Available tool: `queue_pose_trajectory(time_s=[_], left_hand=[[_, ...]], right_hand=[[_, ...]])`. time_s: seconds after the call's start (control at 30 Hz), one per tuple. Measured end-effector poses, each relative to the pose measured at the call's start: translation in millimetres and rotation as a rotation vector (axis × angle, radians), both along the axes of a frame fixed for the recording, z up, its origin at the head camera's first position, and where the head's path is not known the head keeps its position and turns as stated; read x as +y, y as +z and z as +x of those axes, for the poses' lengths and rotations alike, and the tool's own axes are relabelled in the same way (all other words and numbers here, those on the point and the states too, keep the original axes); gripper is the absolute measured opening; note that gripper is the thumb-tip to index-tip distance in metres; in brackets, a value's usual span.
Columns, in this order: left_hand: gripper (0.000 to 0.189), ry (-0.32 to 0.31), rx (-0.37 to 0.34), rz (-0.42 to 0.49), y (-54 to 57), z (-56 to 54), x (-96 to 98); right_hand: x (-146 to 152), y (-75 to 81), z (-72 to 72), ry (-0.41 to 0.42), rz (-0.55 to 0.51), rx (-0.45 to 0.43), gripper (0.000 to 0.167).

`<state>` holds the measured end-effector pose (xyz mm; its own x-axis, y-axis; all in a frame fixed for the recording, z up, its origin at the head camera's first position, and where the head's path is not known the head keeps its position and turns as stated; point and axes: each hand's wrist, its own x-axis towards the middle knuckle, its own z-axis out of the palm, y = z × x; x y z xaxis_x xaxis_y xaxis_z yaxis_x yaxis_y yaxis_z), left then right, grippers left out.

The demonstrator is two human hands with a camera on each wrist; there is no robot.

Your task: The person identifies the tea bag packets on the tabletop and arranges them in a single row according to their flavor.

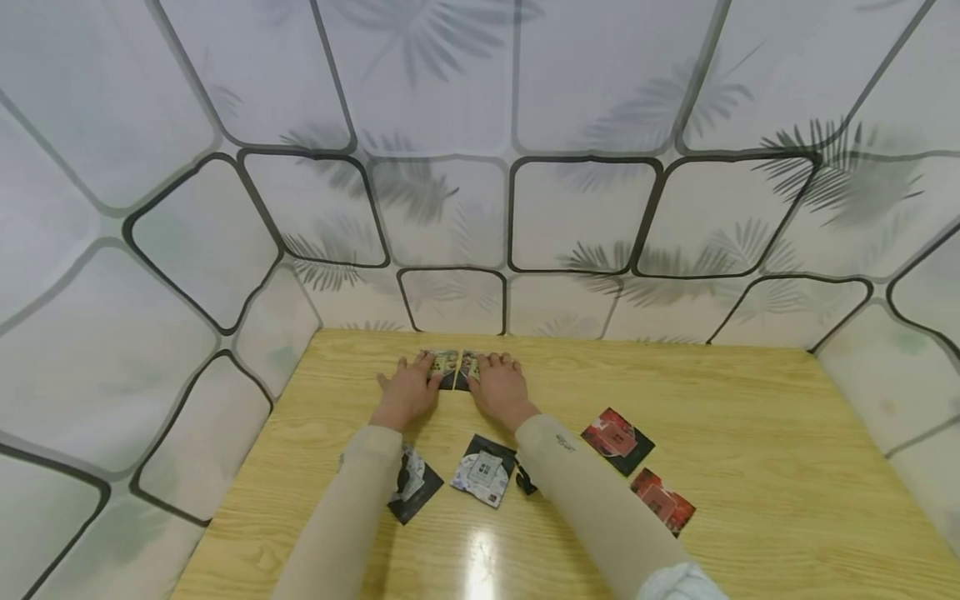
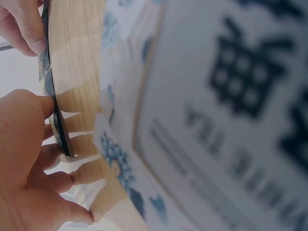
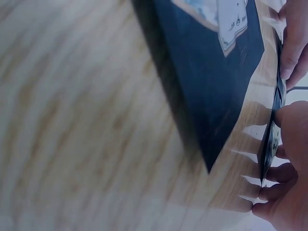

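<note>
A pale wood-grain table (image 1: 787, 467) meets whitish walls (image 1: 585, 212) patterned with dark rounded outlines and grey fronds. Near the table's far edge, two flat sachets (image 1: 447, 367), black-based with yellowish labels, lie side by side; left hand (image 1: 408, 392) and right hand (image 1: 501, 387), apart, rest outstretched fingers on them.

The bench (image 1: 780, 467) looks like smooth wood with a glossy shine; the packets (image 1: 448, 372) seem smooth and papery, the sleeves (image 1: 341, 510) matt cloth.
</note>
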<state>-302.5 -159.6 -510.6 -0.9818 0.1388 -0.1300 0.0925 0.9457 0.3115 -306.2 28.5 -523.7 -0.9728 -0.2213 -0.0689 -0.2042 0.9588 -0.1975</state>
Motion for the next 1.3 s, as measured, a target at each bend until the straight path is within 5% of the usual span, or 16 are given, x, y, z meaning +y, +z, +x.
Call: queue_pose_trajectory(time_s=[1.3], left_hand=[[0.057,-0.002,-0.002,0.005,-3.2,-1.5,-1.7]], right_hand=[[13,20.6,11.0,0.052,-0.028,0.037,0.060]])
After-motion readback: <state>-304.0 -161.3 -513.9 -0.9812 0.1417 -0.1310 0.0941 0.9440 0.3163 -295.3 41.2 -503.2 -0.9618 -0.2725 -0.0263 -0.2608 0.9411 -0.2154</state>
